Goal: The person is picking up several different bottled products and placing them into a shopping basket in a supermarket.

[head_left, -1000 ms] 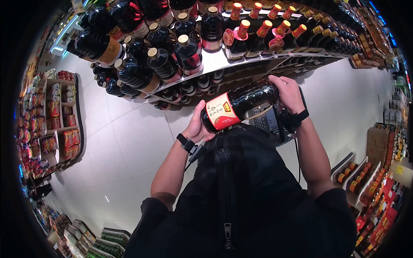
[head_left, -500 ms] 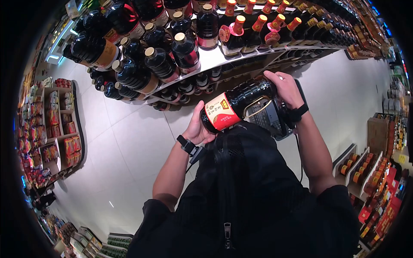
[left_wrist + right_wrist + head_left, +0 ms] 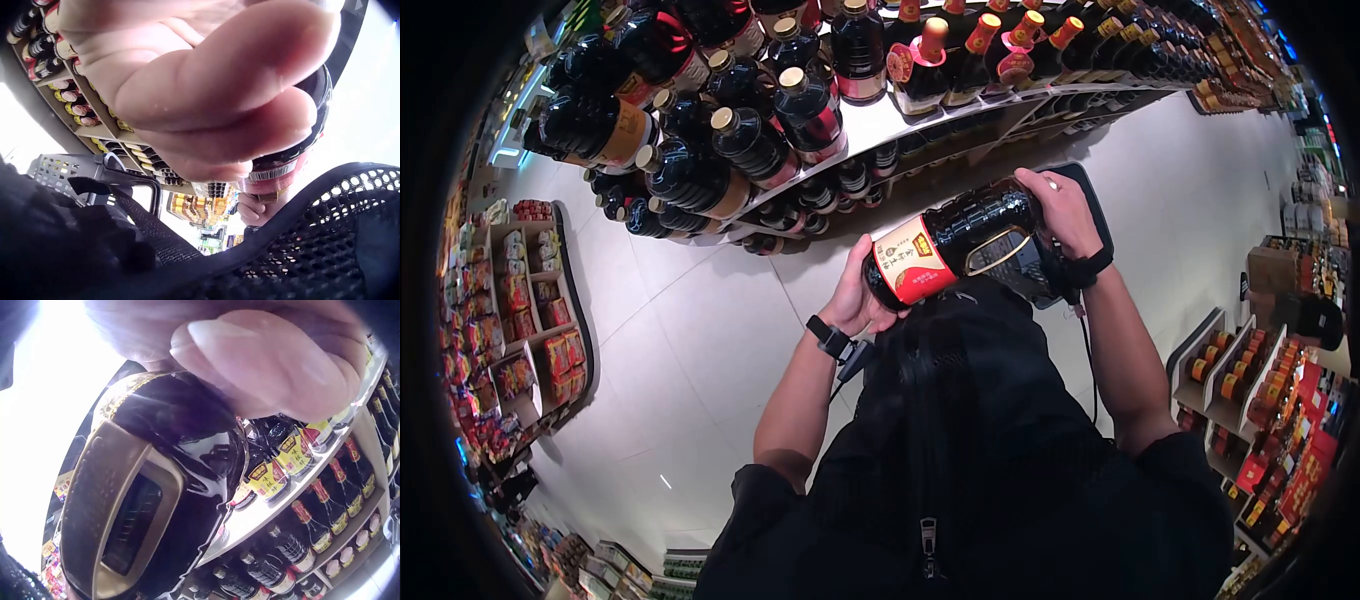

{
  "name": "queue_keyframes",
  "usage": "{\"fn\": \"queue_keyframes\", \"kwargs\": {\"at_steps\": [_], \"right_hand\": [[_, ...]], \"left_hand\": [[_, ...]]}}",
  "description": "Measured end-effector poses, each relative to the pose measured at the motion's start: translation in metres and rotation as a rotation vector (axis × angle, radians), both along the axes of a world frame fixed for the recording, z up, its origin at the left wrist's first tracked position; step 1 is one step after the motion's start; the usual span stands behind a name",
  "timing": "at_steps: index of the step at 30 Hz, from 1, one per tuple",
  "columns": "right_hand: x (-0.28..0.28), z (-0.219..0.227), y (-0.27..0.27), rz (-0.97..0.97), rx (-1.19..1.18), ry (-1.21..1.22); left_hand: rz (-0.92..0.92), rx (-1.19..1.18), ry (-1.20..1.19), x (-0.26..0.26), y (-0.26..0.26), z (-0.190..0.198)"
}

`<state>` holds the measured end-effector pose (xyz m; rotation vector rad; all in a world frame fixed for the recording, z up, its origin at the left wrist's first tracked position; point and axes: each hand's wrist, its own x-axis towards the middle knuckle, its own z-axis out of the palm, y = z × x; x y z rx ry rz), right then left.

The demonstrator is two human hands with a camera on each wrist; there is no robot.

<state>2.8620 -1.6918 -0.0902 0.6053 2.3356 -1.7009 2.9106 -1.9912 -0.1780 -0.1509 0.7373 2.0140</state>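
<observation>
A large dark bottle [image 3: 983,221] with a red and cream label [image 3: 910,260] lies tilted across the front of the body in the head view. Its base end rests in my left hand [image 3: 857,296], thumb along the side and fingers underneath. Around the neck end curls my right hand [image 3: 1062,212]; the cap is hidden there. The left wrist view shows the curled left fingers [image 3: 219,94] beside the bottle's base end and barcode. In the right wrist view, the right fingers [image 3: 269,362] lie against the dark bottle [image 3: 187,419], above its gold handle [image 3: 119,487].
Ahead stands a curved white shelf [image 3: 878,130] packed with dark bottles. A basket [image 3: 1090,190] is behind the bottle, near my right wrist. Packets fill a shelf [image 3: 550,290] at the left; jars stand on shelves [image 3: 1225,380] at the right. A black bag [image 3: 960,400] covers the chest.
The shelves have shifted slightly left and down in the head view, and a dark-capped figure has appeared at the right edge. Both hands keep their hold on the bottle.
</observation>
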Motion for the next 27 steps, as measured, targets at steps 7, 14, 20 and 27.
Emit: {"fn": "queue_keyframes", "kwargs": {"at_steps": [7,14,20,27], "right_hand": [[0.000,-0.005,0.023,-0.001,-0.036,-0.001],[-0.021,0.009,0.070,0.088,0.069,0.062],[-0.038,0.012,0.124,0.134,0.051,0.142],[-0.040,-0.020,0.165,0.016,-0.161,0.212]], "left_hand": [[0.001,-0.079,0.027,-0.002,0.016,0.003],[-0.012,-0.111,-0.028,-0.028,0.057,0.025],[-0.045,-0.119,-0.068,-0.054,0.103,0.043],[-0.050,-0.258,0.130,-0.070,0.132,0.025]]}}
